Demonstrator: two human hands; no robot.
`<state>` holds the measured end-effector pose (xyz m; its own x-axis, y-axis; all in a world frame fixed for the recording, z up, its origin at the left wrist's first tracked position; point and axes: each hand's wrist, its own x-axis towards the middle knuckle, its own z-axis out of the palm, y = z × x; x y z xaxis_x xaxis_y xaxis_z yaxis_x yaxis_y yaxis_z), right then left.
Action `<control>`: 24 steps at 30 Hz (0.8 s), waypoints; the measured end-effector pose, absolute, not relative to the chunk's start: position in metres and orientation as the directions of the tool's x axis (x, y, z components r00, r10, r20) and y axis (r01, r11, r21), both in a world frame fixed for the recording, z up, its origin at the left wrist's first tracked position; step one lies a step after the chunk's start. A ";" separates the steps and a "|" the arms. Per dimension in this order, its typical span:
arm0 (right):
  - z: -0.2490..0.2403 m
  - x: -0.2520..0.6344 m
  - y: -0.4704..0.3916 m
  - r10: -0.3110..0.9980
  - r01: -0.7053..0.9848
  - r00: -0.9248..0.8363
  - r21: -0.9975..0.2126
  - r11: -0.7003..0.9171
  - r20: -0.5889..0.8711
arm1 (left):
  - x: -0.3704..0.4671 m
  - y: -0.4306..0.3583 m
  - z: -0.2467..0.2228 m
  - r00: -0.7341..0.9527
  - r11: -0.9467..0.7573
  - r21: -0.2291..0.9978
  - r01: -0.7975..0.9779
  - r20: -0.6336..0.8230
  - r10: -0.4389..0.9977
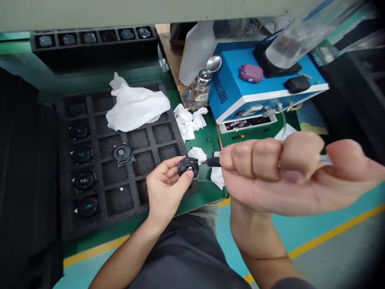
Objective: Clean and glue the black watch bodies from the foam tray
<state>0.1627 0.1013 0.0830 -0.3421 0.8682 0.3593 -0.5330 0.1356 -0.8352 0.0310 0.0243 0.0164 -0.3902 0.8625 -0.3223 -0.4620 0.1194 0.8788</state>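
Observation:
Between the thumb and fingers of my left hand [165,188] is a round black watch case [184,170], held at the right front edge of the foam tray. My right hand [270,172] is closed in a fist around a slim tool with a black front end [213,161]. Its thin tip meets or nearly meets the rim of the watch case; the exact contact is too small to tell. Most of the tool is hidden by my fingers. Another watch case [122,151] lies in the black foam tray [132,168], on a small clear piece.
Several watches [84,180] fill the tray's left column. A white cloth [138,106] covers its back cells. Crumpled tissues [186,120], a glass bottle [197,90], a white bottle [197,52] and a blue machine [240,92] stand to the right. Another foam tray [93,40] is behind.

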 end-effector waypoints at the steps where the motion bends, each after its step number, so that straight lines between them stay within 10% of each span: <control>1: 0.083 0.162 0.102 0.868 -0.542 -0.343 -0.830 0.129 0.359 | 0.031 0.024 0.016 -0.389 0.117 0.880 -0.460 -0.319 0.864; 24: 0.081 0.160 0.100 0.887 -0.596 -0.340 -0.801 0.056 0.314 | 0.032 0.024 0.016 -0.389 0.114 0.890 -0.441 -0.304 0.870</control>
